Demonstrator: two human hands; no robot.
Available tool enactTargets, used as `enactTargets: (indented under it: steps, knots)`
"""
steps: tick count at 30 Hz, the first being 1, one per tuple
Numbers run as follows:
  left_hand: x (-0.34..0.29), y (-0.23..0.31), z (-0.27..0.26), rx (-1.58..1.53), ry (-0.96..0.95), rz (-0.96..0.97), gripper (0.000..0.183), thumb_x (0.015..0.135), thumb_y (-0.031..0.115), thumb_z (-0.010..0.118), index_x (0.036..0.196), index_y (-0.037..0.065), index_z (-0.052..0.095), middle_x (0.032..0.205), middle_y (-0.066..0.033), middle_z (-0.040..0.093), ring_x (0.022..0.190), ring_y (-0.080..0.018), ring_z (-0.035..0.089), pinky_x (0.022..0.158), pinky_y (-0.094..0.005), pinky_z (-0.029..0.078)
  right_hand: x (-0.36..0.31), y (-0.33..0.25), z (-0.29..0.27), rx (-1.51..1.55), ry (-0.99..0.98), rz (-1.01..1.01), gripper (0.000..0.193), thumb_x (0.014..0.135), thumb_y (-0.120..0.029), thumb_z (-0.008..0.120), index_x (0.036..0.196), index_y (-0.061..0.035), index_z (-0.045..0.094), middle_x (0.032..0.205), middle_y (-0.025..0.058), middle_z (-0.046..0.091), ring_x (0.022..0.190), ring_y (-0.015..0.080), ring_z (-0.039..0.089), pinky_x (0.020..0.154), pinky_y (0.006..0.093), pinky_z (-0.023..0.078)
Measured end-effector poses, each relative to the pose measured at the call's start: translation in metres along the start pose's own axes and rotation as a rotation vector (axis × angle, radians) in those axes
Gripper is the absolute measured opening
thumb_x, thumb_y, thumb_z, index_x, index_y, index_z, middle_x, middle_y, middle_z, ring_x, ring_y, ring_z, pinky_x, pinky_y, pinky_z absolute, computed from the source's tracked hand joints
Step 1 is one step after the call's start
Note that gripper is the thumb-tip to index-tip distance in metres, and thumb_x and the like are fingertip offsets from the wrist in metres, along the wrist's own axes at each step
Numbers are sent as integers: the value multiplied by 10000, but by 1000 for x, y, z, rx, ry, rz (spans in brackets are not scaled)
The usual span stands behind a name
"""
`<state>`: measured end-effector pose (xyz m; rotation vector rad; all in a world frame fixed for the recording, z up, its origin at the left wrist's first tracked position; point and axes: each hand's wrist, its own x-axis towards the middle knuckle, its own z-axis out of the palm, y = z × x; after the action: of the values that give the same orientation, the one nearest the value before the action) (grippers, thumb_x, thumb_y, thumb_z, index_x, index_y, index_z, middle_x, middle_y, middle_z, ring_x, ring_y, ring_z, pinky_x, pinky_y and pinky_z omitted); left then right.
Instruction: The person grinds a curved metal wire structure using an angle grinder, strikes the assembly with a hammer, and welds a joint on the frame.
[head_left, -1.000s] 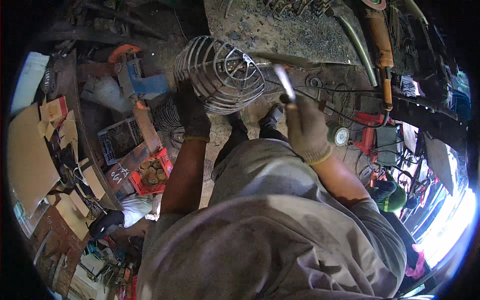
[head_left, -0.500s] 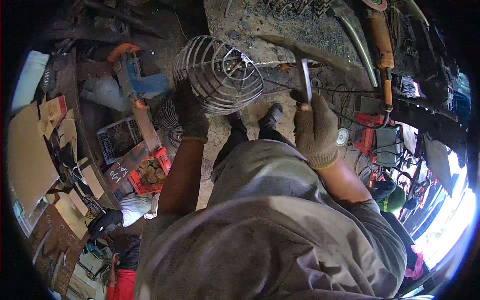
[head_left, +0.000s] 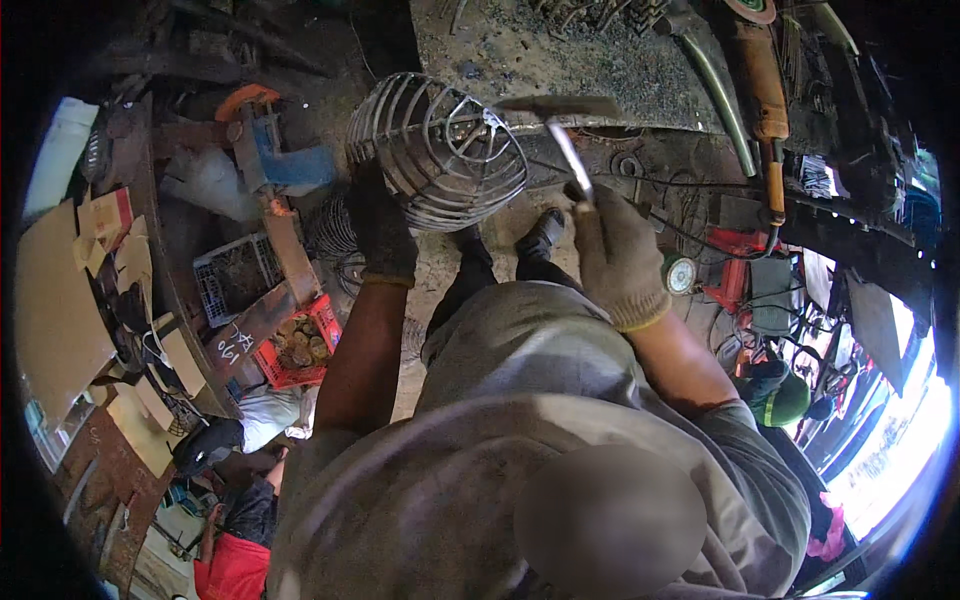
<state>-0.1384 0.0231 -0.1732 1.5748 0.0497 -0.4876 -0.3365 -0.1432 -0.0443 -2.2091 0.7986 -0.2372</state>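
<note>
A round cage of metal bars [head_left: 437, 160] hangs in front of me, its ringed, spoked end turned to the right. My left hand [head_left: 385, 230], in a dark glove, is closed on the cage's left, lower side; the fingers are partly in shadow. In a light knit glove, my right hand [head_left: 618, 262] is wrapped round the handle of a chipping hammer [head_left: 571, 160]. The hammer's long narrow head is smeared by motion. It lies just right of the cage's spoked end, close to its rim; whether they touch I cannot tell.
A gritty workbench [head_left: 560, 60] lies ahead, with an orange angle grinder [head_left: 765, 90] at its right. Left are a blue clamp-like metal piece [head_left: 290, 165], a grey crate [head_left: 238, 280] and a red basket [head_left: 325, 315] of round pieces. A person in red [head_left: 235, 572] is at lower left.
My right hand has moved a little left, and the hammer has swung left, its head now nearer the cage's spoked end. The cage and my left hand have hardly moved.
</note>
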Motion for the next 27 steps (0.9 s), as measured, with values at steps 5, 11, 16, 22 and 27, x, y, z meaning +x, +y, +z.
enactTargets:
  steps: [5,11,16,22,27]
  knots:
    - [20,-63,-28,676,38,449,411,1043,263,401,1308,-2,571,1336,-199,574,1266,-333,524,1070,-403,395,-5,0,3,-82,9,-33,237,1004,-246,505,998,-24,589,783,235,626,751,448,632,643,515,485]
    - [23,-58,-32,492,-1,280,377,1036,226,398,1263,-1,595,1295,-227,585,1239,-357,541,1043,-432,418,-6,-14,-11,38,42,-5,252,1002,-259,519,1029,-22,597,775,218,632,752,439,651,643,518,494]
    - [16,-49,-23,573,76,228,367,1024,192,404,1264,-10,595,1286,-235,590,1226,-363,550,1033,-440,435,-6,1,8,-177,15,55,236,999,-263,535,1013,-51,637,750,204,632,713,438,648,610,493,494]
    - [19,-47,-26,406,-36,290,370,1009,187,443,1292,-2,587,1297,-223,591,1232,-346,551,1060,-419,414,-10,-7,-5,146,144,9,250,991,-267,549,1048,-41,638,806,235,644,748,451,645,639,495,501]
    - [7,-39,-15,303,187,112,379,998,136,445,1336,3,553,1343,-217,569,1264,-353,527,1072,-425,400,-4,-4,-3,11,20,49,228,983,-240,567,1065,-40,636,821,245,647,762,448,647,630,491,504]
